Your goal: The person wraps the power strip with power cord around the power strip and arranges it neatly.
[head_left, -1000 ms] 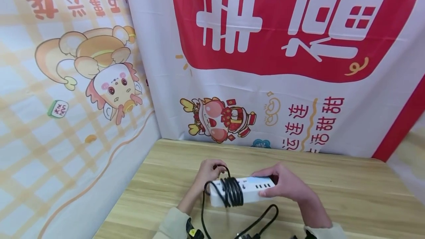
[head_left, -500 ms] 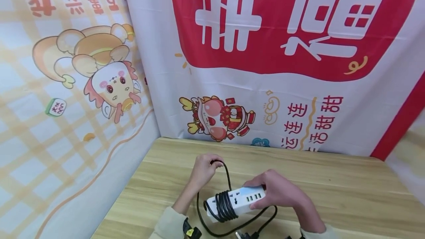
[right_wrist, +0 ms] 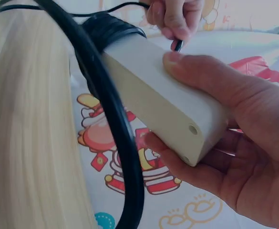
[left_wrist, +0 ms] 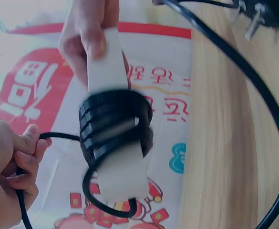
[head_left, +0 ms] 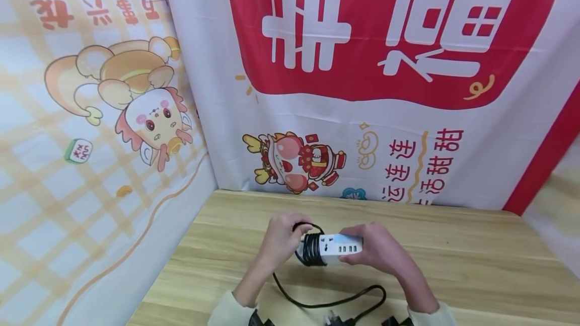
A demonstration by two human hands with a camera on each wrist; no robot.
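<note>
A white power strip (head_left: 333,245) with sockets and USB ports is held above the table by my right hand (head_left: 380,246), which grips its right end. Several turns of black cord (head_left: 312,249) wrap round its left part. My left hand (head_left: 283,238) pinches the cord just beyond the coil. In the left wrist view the coil (left_wrist: 113,121) sits round the strip's middle, and the left hand (left_wrist: 10,171) holds the cord off to one side. The right wrist view shows the thumb and fingers of my right hand (right_wrist: 234,124) on both sides of the strip's end.
A loose length of cord (head_left: 317,307) curves over the wooden table (head_left: 217,265) to a black plug (head_left: 334,320) near the front edge. A printed cloth (head_left: 362,84) hangs behind the table, and another covers the left side (head_left: 104,165).
The left hand drops toward the strip with the cord, coming near the coil. The right hand has raised and levelled the strip, moving it away from the front edge since half a second ago.
</note>
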